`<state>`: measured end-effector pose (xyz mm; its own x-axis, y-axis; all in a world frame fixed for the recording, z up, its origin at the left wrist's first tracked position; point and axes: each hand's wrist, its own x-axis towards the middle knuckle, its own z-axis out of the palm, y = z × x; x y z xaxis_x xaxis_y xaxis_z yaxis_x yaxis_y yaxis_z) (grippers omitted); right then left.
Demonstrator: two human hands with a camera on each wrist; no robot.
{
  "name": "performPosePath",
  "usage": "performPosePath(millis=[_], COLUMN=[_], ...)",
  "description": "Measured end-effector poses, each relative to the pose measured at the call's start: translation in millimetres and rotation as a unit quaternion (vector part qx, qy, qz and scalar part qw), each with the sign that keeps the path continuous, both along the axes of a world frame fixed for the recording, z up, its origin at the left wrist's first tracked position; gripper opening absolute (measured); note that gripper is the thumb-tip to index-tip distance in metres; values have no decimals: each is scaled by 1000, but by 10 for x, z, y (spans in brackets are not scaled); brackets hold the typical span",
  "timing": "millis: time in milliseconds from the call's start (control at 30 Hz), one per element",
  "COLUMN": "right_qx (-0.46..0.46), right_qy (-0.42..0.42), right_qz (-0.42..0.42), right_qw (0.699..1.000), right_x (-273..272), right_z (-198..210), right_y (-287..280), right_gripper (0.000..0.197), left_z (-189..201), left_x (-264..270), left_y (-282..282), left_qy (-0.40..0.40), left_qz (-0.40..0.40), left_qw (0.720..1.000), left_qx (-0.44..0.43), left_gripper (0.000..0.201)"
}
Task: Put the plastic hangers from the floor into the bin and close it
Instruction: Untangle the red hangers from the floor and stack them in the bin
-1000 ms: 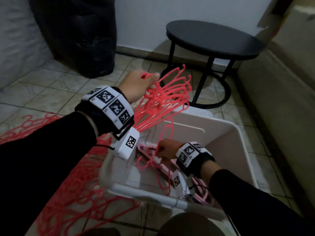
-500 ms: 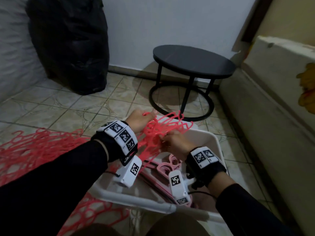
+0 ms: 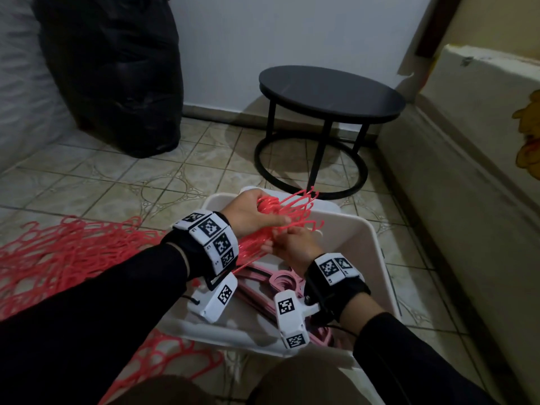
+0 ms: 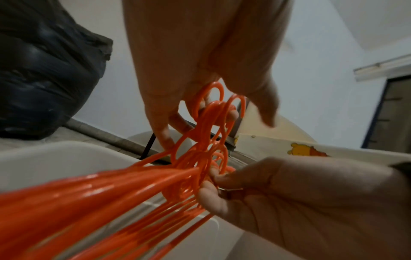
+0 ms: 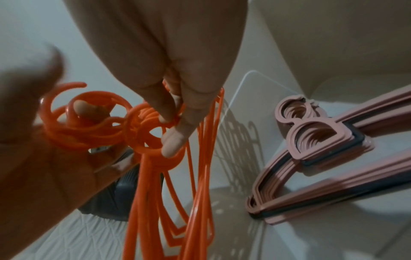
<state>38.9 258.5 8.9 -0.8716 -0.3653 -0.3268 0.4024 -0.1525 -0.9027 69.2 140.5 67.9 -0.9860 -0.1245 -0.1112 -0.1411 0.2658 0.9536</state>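
Note:
Over the white plastic bin (image 3: 368, 247) I hold a bundle of thin red hangers (image 3: 287, 210). My left hand (image 3: 254, 219) grips the bundle near the hooks (image 4: 213, 112), fingers threaded through them. My right hand (image 3: 292, 247) pinches the same bundle (image 5: 155, 133) just below, fingers curled round the necks (image 4: 200, 176). A stack of thicker pink hangers (image 3: 280, 283) lies in the bin (image 5: 311, 144). Many more red hangers (image 3: 58, 258) are spread on the tiled floor left of the bin. No lid shows.
A round black side table (image 3: 330, 92) stands just beyond the bin. A big black bag (image 3: 117, 68) leans against the wall at far left. A beige sofa or mattress edge (image 3: 467, 171) runs along the right. My knees (image 3: 306, 384) are at the bottom.
The left hand lowered the red bundle toward the bin. The right hand came up out of the bin and took hold of the bundle below the left hand. The head view rose.

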Motion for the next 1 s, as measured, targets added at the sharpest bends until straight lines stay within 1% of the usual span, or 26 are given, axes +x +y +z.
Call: performPosePath(millis=[67, 100, 133, 167, 200, 233, 267, 300, 367, 400, 433, 467, 500, 533, 567, 600, 633, 700, 733, 767, 800, 833, 933, 1000], right_qx=[11, 24, 47, 89, 148, 220, 288, 339, 385, 399, 426, 466, 510, 551, 584, 602, 611, 612, 606, 598, 591, 587, 602, 611], right_qy=[5, 14, 29, 52, 80, 120, 173, 236, 358, 412, 464, 506, 533, 540, 537, 532, 533, 545, 550, 549, 547, 551, 571, 560], right_qz=[12, 28, 53, 85, 117, 143, 151, 135, 55, 21, 6, 18, 48, 85, 123, 154, 177, 207, 218, 226, 231, 231, 233, 253], right_qw=[1000, 999, 997, 991, 979, 958, 930, 901, 849, 819, 777, 725, 674, 630, 597, 575, 558, 534, 532, 538, 546, 546, 507, 500], right_x=[9, 12, 22, 29, 22, 9, -16, -57, -125, -146, -176, -206, -238, -266, -284, -299, -314, -326, -323, -320, -320, -314, -291, -273], right_z=[-12, -16, -3, 22, 49, 86, 128, 159, 240, 280, 305, 329, 337, 333, 333, 317, 298, 263, 252, 245, 232, 227, 214, 182], right_y=[-14, -6, 16, 51, 103, 160, 215, 265, 353, 390, 415, 436, 444, 441, 425, 404, 382, 348, 334, 326, 317, 307, 263, 219], right_gripper=[29, 27, 26, 25, 24, 22, 19, 16, 13, 18, 32, 51, 71, 89, 102, 110, 113, 115, 113, 107, 97, 85, 57, 42], left_z=[-67, -102, -112, -132, -144, -156, -169, -183, -200, -199, -188, -166, -148, -128, -103, -79, -54, -30, -28, -29, -39, -53, -104, -115], left_x=[-70, -104, -118, -136, -150, -159, -165, -173, -190, -196, -197, -191, -192, -194, -191, -183, -172, -157, -154, -148, -146, -141, -128, -121], left_y=[-54, -93, -116, -142, -172, -200, -231, -259, -297, -304, -305, -298, -296, -294, -284, -272, -257, -237, -236, -240, -252, -268, -309, -320], left_qy=[19, 27, 33, 38, 42, 49, 50, 53, 53, 54, 58, 62, 66, 68, 70, 73, 78, 89, 91, 90, 85, 77, 58, 68], left_qz=[3, 9, 16, 25, 32, 38, 41, 41, 35, 29, 19, 8, -5, -21, -37, -51, -64, -78, -81, -86, -90, -93, -92, -93], left_qw=[990, 984, 980, 978, 977, 976, 976, 976, 977, 979, 981, 982, 984, 985, 986, 986, 985, 985, 986, 986, 988, 989, 993, 991], left_qx=[-138, -177, -196, -204, -208, -209, -209, -208, -202, -194, -185, -177, -167, -158, -149, -143, -137, -124, -118, -108, -98, -86, -54, -72], left_gripper=[30, 29, 28, 27, 26, 25, 24, 23, 23, 23, 23, 23, 23, 24, 24, 22, 20, 19, 19, 19, 18, 16, 14, 13])
